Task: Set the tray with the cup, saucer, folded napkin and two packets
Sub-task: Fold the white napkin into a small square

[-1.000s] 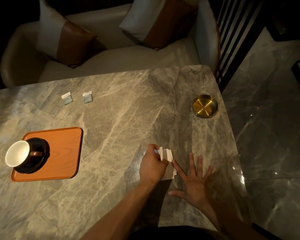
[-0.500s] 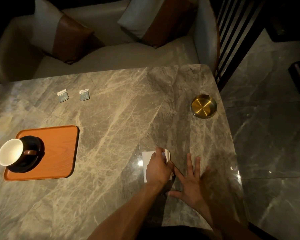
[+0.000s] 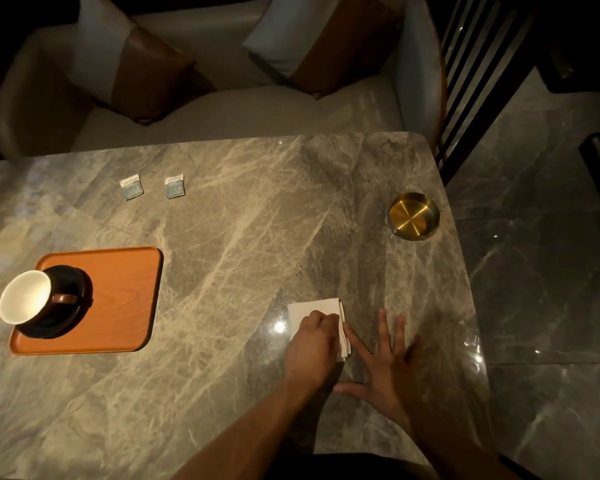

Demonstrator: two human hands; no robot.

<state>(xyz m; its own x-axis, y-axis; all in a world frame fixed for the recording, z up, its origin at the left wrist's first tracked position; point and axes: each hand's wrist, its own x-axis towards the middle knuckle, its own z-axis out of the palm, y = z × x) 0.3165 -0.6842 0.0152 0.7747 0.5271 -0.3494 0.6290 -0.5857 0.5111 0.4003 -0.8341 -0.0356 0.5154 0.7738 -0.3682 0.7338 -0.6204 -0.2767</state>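
Note:
A white napkin (image 3: 307, 308) lies folded on the marble table near its right front. My left hand (image 3: 314, 344) rests curled on top of it, pressing it flat. My right hand (image 3: 387, 363) lies open on the table just right of the napkin, its index fingertip touching the napkin's stacked edge. At the left, an orange tray (image 3: 118, 299) carries a dark saucer (image 3: 73, 313) with a white-lined cup (image 3: 25, 301) on it. Two small packets (image 3: 131, 187) (image 3: 174, 187) lie side by side on the table beyond the tray.
A gold ashtray (image 3: 413, 216) sits near the table's right edge. A pale sofa (image 3: 222, 109) with two cushions stands behind the table. To the right the table ends above a glossy stone floor (image 3: 541, 306).
My left hand has laid the raised napkin flap down to the left and now presses on the flattened napkin. The right hand has stayed spread beside it.

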